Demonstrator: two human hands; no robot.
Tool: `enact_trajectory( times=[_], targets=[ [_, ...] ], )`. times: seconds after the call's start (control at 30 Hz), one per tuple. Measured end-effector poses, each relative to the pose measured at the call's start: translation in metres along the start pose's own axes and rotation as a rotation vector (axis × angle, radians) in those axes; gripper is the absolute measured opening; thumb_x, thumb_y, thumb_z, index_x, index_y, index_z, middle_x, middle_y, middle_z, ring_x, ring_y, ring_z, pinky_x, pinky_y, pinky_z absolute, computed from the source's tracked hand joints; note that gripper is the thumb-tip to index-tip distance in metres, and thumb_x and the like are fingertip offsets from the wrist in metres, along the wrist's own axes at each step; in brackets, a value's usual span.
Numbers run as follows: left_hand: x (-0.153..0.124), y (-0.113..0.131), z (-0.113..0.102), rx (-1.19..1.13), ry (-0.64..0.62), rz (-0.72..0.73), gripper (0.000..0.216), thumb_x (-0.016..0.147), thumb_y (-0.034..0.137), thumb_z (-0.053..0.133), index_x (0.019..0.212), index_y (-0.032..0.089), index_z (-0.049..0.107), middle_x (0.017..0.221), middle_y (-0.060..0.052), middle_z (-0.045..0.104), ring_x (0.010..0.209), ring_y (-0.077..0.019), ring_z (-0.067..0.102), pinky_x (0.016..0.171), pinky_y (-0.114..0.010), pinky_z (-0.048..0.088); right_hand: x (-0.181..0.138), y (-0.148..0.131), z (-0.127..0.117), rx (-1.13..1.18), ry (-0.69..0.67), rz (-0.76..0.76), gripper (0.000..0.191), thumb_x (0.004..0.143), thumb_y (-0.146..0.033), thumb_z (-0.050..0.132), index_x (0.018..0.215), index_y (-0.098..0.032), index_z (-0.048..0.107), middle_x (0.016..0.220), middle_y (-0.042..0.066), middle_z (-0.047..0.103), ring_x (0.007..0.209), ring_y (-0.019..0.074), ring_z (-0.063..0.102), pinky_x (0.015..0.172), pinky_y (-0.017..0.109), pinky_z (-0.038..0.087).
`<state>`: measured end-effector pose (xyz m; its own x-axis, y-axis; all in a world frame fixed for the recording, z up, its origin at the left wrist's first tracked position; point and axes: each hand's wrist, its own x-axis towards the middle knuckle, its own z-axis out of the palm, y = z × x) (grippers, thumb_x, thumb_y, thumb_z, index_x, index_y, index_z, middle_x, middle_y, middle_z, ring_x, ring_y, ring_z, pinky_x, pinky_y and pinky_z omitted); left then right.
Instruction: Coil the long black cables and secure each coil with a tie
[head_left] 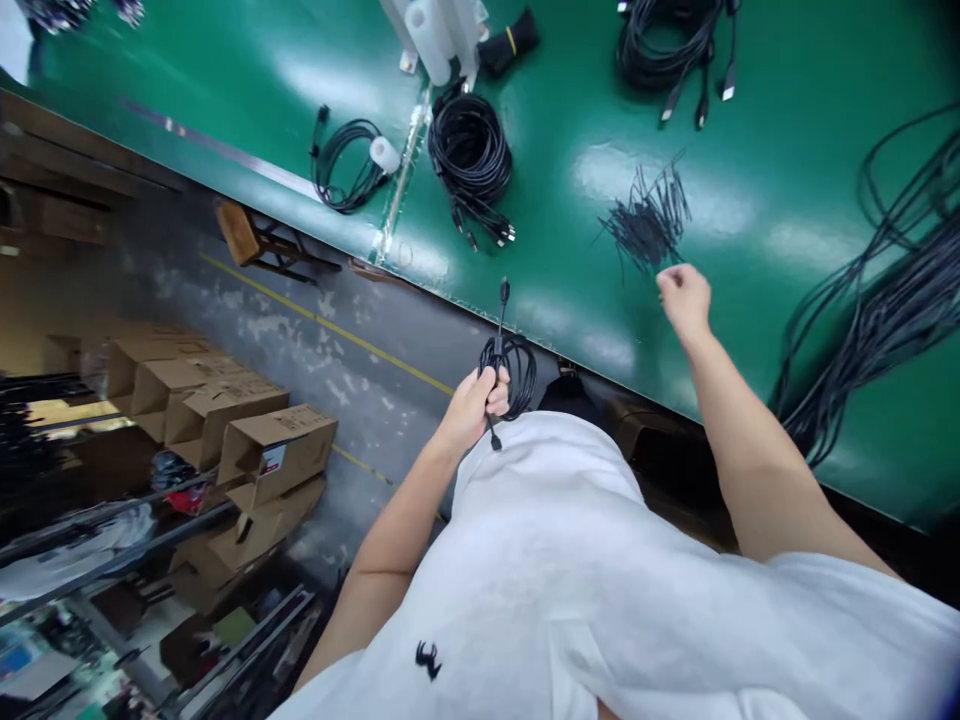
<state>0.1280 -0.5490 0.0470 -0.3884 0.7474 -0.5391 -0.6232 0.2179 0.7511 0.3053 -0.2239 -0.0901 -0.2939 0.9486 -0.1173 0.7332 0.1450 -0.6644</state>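
My left hand [478, 402] is closed around a coiled black cable [523, 372], held off the table's front edge close to my shirt. One plug of that cable points up and the other hangs below my fingers. My right hand [686, 297] is over the green table [555, 260], its thumb and fingertips pinched together at the near edge of a pile of short black ties [649, 220]. Whether a tie is between those fingertips is too small to tell.
Coiled black cables [470, 150] lie ahead, with another bundle [667, 45] at the back right. A single coil [349, 165] sits left beside a white roll. Long loose cables [892, 300] spread at right. Cardboard boxes [277, 450] and a wooden stool [240, 232] stand left.
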Motion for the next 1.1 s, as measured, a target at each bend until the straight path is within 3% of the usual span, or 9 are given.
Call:
enact_trajectory(
  times=[0.1,0.2,0.47,0.57,0.7,0.8,0.9,1.0,1.1],
  targets=[
    [0.003,0.003,0.012,0.018,0.009,0.002,0.038,0.079,0.047,0.076,0.080,0.016,0.055,0.053,0.008,0.041,0.044,-0.0028,0.034,0.047,-0.017,0.031,0.052,0.005,-0.010,-0.160,0.059,-0.012,0.032,0.090,-0.027,0.053,0.105,-0.002,0.065,0.119,0.028,0.062,0.099,0.0174,0.056,0.082,0.032,0.037],
    [0.006,0.006,0.022,0.053,0.028,0.020,0.039,0.077,0.047,0.077,0.080,0.016,0.054,0.056,0.006,0.047,0.047,-0.0042,0.040,0.048,-0.018,0.033,0.070,0.006,-0.008,-0.253,-0.002,-0.022,0.031,0.088,-0.024,0.055,0.100,0.001,0.067,0.112,0.030,0.064,0.090,0.0165,0.056,0.075,0.034,0.033],
    [0.020,0.003,0.036,0.082,-0.022,0.050,0.043,0.077,0.050,0.076,0.078,0.016,0.049,0.057,0.008,0.043,0.047,-0.0031,0.040,0.048,-0.017,0.032,0.063,0.026,-0.021,-0.384,-0.033,-0.078,0.039,0.092,-0.030,0.054,0.113,0.001,0.067,0.122,0.029,0.059,0.101,0.0193,0.057,0.074,0.036,0.030],
    [0.024,0.001,0.038,0.175,-0.066,0.053,0.043,0.080,0.054,0.072,0.082,0.016,0.050,0.057,0.006,0.049,0.049,-0.0053,0.046,0.050,-0.019,0.037,0.058,0.027,-0.026,-0.364,-0.120,-0.096,0.046,0.092,-0.032,0.050,0.106,0.008,0.065,0.119,0.029,0.060,0.103,0.0178,0.056,0.076,0.034,0.030],
    [0.028,-0.001,0.039,0.157,-0.127,0.074,0.044,0.081,0.054,0.071,0.080,0.016,0.050,0.053,0.010,0.039,0.043,-0.0021,0.035,0.045,-0.016,0.028,0.050,0.017,-0.037,-0.198,-0.116,-0.048,0.054,0.092,-0.032,0.045,0.109,0.017,0.058,0.121,0.034,0.056,0.106,0.0186,0.055,0.081,0.037,0.030],
    [0.027,-0.001,0.039,0.151,-0.130,0.091,0.042,0.085,0.052,0.067,0.078,0.016,0.047,0.054,0.011,0.034,0.043,-0.0010,0.029,0.045,-0.016,0.024,0.021,0.003,-0.047,-0.045,-0.126,-0.027,0.055,0.092,-0.030,0.045,0.119,0.017,0.056,0.106,0.029,0.065,0.084,0.0120,0.057,0.078,0.035,0.035],
    [0.020,0.001,0.038,0.220,-0.174,0.125,0.038,0.089,0.050,0.063,0.081,0.017,0.046,0.056,0.010,0.037,0.045,-0.0023,0.033,0.047,-0.018,0.026,-0.048,-0.015,-0.045,0.148,-0.208,-0.088,0.052,0.093,-0.033,0.047,0.127,0.005,0.058,0.095,0.017,0.068,0.068,0.0073,0.052,0.071,0.028,0.040],
    [0.009,0.004,0.036,0.402,-0.266,0.176,0.034,0.092,0.049,0.058,0.086,0.016,0.049,0.058,0.008,0.042,0.049,-0.0041,0.038,0.051,-0.020,0.030,-0.137,-0.039,-0.024,0.500,-0.527,-0.099,0.042,0.082,-0.042,0.064,0.106,-0.009,0.072,0.073,0.004,0.065,0.060,0.0086,0.050,0.064,0.026,0.042],
    [0.002,0.001,0.034,0.595,-0.386,0.177,0.038,0.093,0.051,0.053,0.081,0.015,0.052,0.059,0.006,0.046,0.053,-0.0054,0.040,0.056,-0.022,0.033,-0.195,-0.073,0.003,0.800,-0.784,-0.005,0.029,0.072,-0.043,0.072,0.079,-0.015,0.069,0.061,-0.001,0.056,0.054,0.0088,0.046,0.057,0.025,0.041]
  ],
)
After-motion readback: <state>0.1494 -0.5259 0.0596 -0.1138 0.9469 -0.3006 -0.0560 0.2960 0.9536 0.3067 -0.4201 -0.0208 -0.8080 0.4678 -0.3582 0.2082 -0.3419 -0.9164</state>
